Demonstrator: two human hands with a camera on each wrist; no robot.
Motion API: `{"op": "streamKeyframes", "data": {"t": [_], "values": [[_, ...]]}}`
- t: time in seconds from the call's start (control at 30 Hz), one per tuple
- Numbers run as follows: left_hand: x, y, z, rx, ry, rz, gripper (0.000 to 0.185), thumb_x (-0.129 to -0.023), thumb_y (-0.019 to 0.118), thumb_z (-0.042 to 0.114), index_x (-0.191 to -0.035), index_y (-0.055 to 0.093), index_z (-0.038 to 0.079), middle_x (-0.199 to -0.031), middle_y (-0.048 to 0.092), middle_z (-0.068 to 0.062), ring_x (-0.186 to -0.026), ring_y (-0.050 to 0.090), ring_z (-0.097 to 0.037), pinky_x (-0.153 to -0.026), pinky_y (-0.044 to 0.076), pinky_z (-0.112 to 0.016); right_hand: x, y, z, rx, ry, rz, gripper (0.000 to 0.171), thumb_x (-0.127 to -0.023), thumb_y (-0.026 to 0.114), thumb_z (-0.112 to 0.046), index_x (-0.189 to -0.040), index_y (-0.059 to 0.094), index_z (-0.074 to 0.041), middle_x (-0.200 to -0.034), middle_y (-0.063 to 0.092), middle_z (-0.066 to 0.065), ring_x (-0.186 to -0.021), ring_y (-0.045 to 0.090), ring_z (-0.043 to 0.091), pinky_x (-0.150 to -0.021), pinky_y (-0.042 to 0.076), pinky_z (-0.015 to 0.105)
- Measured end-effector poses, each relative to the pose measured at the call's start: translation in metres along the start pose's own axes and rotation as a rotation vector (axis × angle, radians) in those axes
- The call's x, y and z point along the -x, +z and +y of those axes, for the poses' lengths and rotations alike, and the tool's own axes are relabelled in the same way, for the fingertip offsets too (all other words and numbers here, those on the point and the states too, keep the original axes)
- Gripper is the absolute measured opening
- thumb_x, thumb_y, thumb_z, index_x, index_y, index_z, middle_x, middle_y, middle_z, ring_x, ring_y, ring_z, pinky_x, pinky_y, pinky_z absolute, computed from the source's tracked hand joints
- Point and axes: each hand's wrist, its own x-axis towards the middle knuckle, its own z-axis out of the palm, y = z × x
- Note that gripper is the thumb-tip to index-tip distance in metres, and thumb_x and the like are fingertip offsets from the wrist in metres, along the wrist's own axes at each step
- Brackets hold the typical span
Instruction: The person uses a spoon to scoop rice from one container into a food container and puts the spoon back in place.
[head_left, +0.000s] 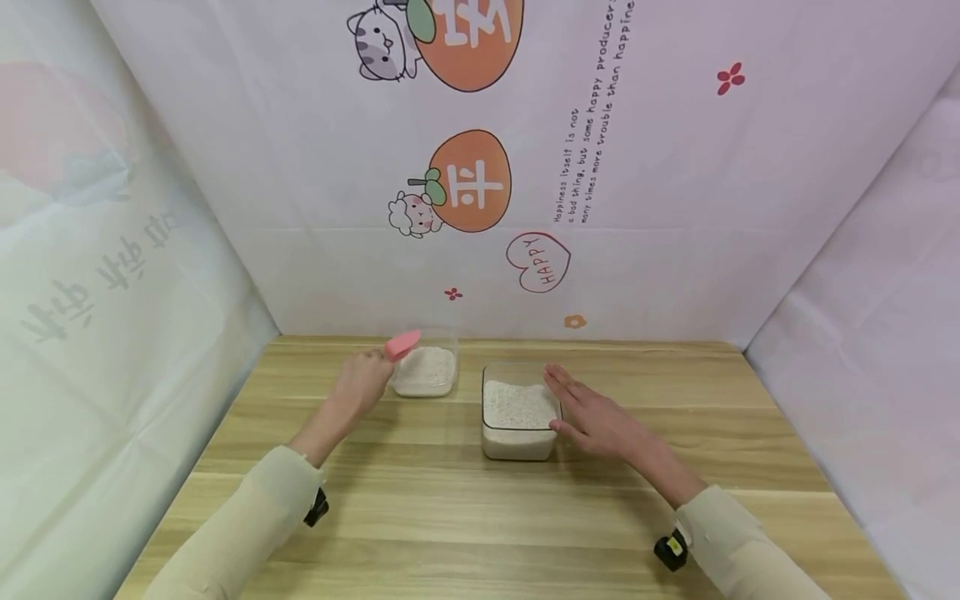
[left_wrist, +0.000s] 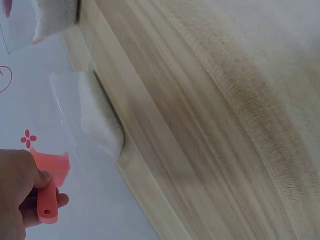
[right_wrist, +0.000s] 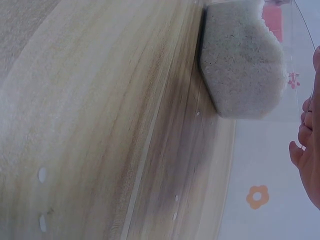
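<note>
In the head view my left hand [head_left: 363,379] grips the handle of a pink scoop [head_left: 402,344]. The scoop is held tilted above a low clear container [head_left: 423,388] with white grains that look like rice. Seen from the left wrist, the thumb presses along the scoop's handle [left_wrist: 47,202]. My right hand [head_left: 596,417] rests against the right rim of a larger, deeper clear container [head_left: 521,446], its fingers extended and thumb near the front corner. Much white rice [right_wrist: 242,62] fills that larger container. Whether the scoop's bowl carries rice cannot be seen.
Both containers stand on a wood-grain table [head_left: 420,517], the low one towards the back edge. A printed white backdrop [head_left: 645,275] rises behind, with white sheets at both sides. A few loose grains [right_wrist: 42,174] lie on the table in the right wrist view.
</note>
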Motion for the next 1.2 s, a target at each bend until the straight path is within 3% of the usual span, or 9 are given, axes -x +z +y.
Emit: {"op": "streamKeyframes", "data": {"t": [0.17,0.3,0.47,0.67,0.8,0.97,1.07,1.2], "values": [[0.005,-0.002,0.001,0.012,-0.003,0.058,0.006,-0.074,0.072,-0.004,-0.074,0.069,0.001,-0.069,0.066,-0.011,-0.056,0.062,-0.023,-0.045,0.051,-0.034,-0.001,0.001,-0.001,0.003,-0.021,0.01,0.073,-0.103,0.05,-0.039,-0.155,0.022,0.005,-0.164,0.022,0.021,-0.15,0.026,0.036,-0.114,0.036,0.05],[0.004,-0.014,0.006,0.154,-0.021,0.061,0.012,-0.07,0.071,-0.004,-0.078,0.069,0.005,-0.072,0.067,-0.009,-0.057,0.062,-0.024,-0.047,0.05,-0.036,0.0,0.001,-0.001,-0.013,-0.021,0.014,0.073,-0.103,0.051,-0.037,-0.155,0.022,0.005,-0.164,0.021,0.021,-0.15,0.026,0.037,-0.115,0.035,0.051],[-0.003,-0.037,0.022,0.282,-0.013,0.091,0.015,-0.076,0.07,-0.003,-0.083,0.072,0.009,-0.076,0.07,-0.007,-0.057,0.064,-0.025,-0.047,0.048,-0.036,0.001,0.0,-0.001,-0.024,-0.013,0.025,0.072,-0.103,0.051,-0.036,-0.155,0.023,0.005,-0.164,0.021,0.022,-0.15,0.026,0.037,-0.114,0.035,0.052],[-0.012,-0.055,0.043,0.302,0.046,0.132,0.008,-0.085,0.076,0.009,-0.078,0.072,0.011,-0.067,0.064,-0.005,-0.053,0.059,-0.019,-0.044,0.046,-0.032,0.001,0.002,0.002,-0.026,-0.001,0.009,0.073,-0.103,0.051,-0.036,-0.156,0.021,0.004,-0.164,0.021,0.021,-0.151,0.025,0.036,-0.116,0.034,0.051],[-0.017,-0.062,0.052,0.312,0.085,0.157,0.009,-0.084,0.079,0.016,-0.077,0.074,0.013,-0.068,0.068,-0.002,-0.061,0.065,-0.017,-0.049,0.049,-0.032,0.001,0.004,0.003,-0.022,0.005,-0.01,0.073,-0.104,0.049,-0.038,-0.156,0.019,0.004,-0.165,0.019,0.02,-0.151,0.024,0.035,-0.117,0.033,0.049],[-0.025,-0.072,0.062,0.314,0.131,0.139,0.009,-0.08,0.078,0.006,-0.078,0.076,0.015,-0.071,0.07,0.002,-0.066,0.067,-0.015,-0.056,0.051,-0.029,0.0,0.002,0.001,-0.032,0.009,-0.009,0.074,-0.104,0.049,-0.039,-0.156,0.019,0.004,-0.165,0.017,0.02,-0.151,0.024,0.036,-0.116,0.034,0.049],[-0.031,-0.078,0.07,0.302,0.145,0.114,0.019,-0.079,0.073,-0.001,-0.08,0.077,0.017,-0.073,0.071,0.003,-0.067,0.067,-0.015,-0.057,0.051,-0.029,-0.001,0.001,0.001,-0.038,0.018,-0.011,0.074,-0.103,0.05,-0.039,-0.157,0.019,0.003,-0.166,0.016,0.019,-0.152,0.023,0.035,-0.116,0.034,0.049],[-0.038,-0.083,0.085,0.239,0.177,0.032,0.021,-0.08,0.07,-0.002,-0.079,0.075,0.018,-0.075,0.071,0.003,-0.063,0.066,-0.016,-0.051,0.05,-0.029,-0.002,0.003,0.002,-0.038,0.024,-0.01,0.074,-0.103,0.05,-0.039,-0.157,0.019,0.002,-0.166,0.017,0.018,-0.152,0.024,0.034,-0.116,0.034,0.048]]}}
